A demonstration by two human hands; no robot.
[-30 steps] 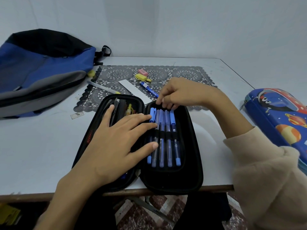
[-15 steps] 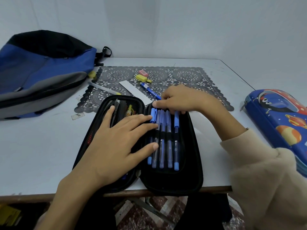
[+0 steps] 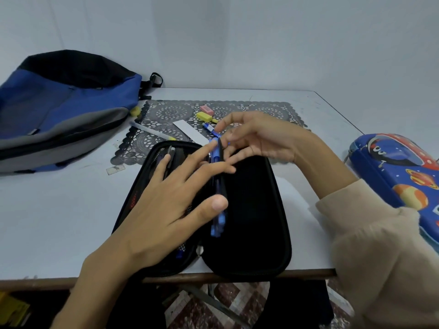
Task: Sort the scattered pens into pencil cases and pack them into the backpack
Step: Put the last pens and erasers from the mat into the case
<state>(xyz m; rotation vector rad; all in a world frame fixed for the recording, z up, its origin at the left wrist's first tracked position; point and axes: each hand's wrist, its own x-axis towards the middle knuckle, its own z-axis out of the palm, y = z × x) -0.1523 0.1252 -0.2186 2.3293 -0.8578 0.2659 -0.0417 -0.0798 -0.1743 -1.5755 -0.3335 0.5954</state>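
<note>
A black pencil case (image 3: 251,210) lies open at the table's front edge. Its inner flap with several blue pens (image 3: 218,224) stands on edge between the two halves. My left hand (image 3: 171,205) is spread over the left half, with fingers and thumb straight against the flap. Above the flap's far end, my right hand (image 3: 256,138) has loose, spread fingers, the fingertips at the flap's top. A loose blue pen (image 3: 210,128) lies on the lace mat behind. The blue and grey backpack (image 3: 59,110) lies at the far left.
On the dark lace mat (image 3: 261,110) lie a yellow highlighter (image 3: 204,116), a pink eraser (image 3: 206,109), a white ruler (image 3: 190,132) and a clear pen (image 3: 152,131). A blue space-print pencil case (image 3: 399,176) sits at the right table edge.
The flap with the blue pens was lying flat on the right half; it now stands on edge. My right hand has lifted off the pen tops and opened.
</note>
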